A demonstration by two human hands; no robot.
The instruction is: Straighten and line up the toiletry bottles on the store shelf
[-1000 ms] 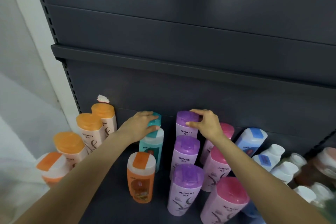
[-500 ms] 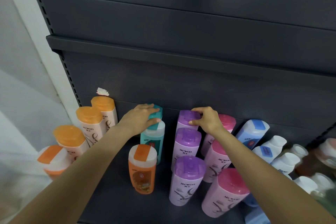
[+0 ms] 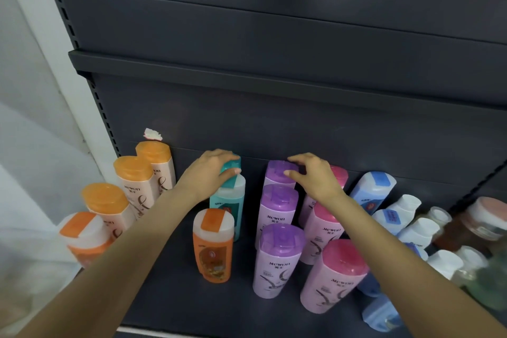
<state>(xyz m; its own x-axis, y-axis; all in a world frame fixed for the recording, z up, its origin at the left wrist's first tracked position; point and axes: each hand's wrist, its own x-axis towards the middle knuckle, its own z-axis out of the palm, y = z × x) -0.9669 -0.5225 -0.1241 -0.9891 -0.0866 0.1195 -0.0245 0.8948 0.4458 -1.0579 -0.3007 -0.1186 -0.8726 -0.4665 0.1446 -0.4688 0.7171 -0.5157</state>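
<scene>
Toiletry bottles stand in rows on a dark shelf (image 3: 175,296). My left hand (image 3: 204,175) grips the cap of a teal bottle (image 3: 229,206) near the back wall, thumb on its front, fingers over its top. My right hand (image 3: 314,175) pinches the cap of the rearmost purple bottle (image 3: 278,173). Two more purple bottles (image 3: 277,211) stand in a line in front of it. An orange bottle (image 3: 214,247) stands in front of the teal one. Pink-capped bottles (image 3: 334,274) form a row to the right, partly hidden by my right arm.
Orange-capped cream bottles (image 3: 131,181) run diagonally at the left, by the shelf's upright (image 3: 104,123). Blue and white bottles (image 3: 375,192) and jars (image 3: 482,219) crowd the right side. An upper shelf edge (image 3: 274,79) overhangs the bottles. A torn sticker (image 3: 152,134) marks the back wall.
The camera view has shifted slightly. Both hands stay on the same two caps; the teal and rear purple bottles sit a little closer to the back wall.
</scene>
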